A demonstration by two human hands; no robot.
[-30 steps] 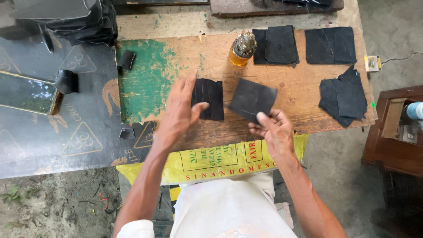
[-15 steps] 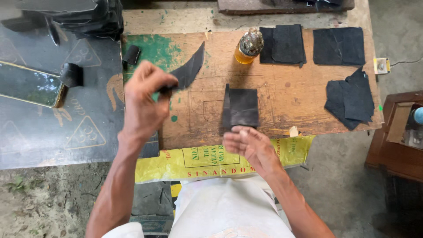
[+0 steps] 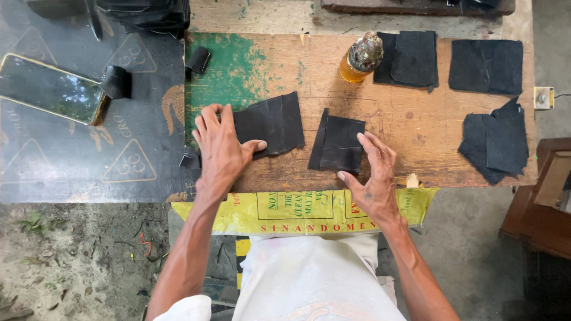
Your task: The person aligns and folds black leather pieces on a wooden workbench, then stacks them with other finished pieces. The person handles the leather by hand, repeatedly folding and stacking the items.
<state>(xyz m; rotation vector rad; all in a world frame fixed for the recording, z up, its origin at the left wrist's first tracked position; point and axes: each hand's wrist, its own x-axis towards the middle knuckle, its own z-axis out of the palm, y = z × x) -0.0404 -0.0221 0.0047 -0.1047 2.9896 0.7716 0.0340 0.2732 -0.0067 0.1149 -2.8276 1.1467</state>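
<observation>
At nine o'clock a mirror (image 3: 50, 88) lies on a dark sheet (image 3: 89, 172), with a small black roll (image 3: 116, 82) at its right end. The left hand (image 3: 220, 148) lies flat, fingers spread, pressing the left edge of a black leather piece (image 3: 270, 123) on the wooden board (image 3: 392, 119); its thumb rests on the piece and nothing is gripped. Just right of centre a folded piece (image 3: 339, 144) lies apart from the first. The right hand (image 3: 372, 175), open, touches the folded piece's right edge with its fingertips and holds nothing. At twelve o'clock stands an amber bottle (image 3: 360, 59), beside more black pieces (image 3: 410, 58). At three o'clock lies a small stack (image 3: 496, 139). A yellow sack (image 3: 303, 211) hangs at six o'clock.
</observation>
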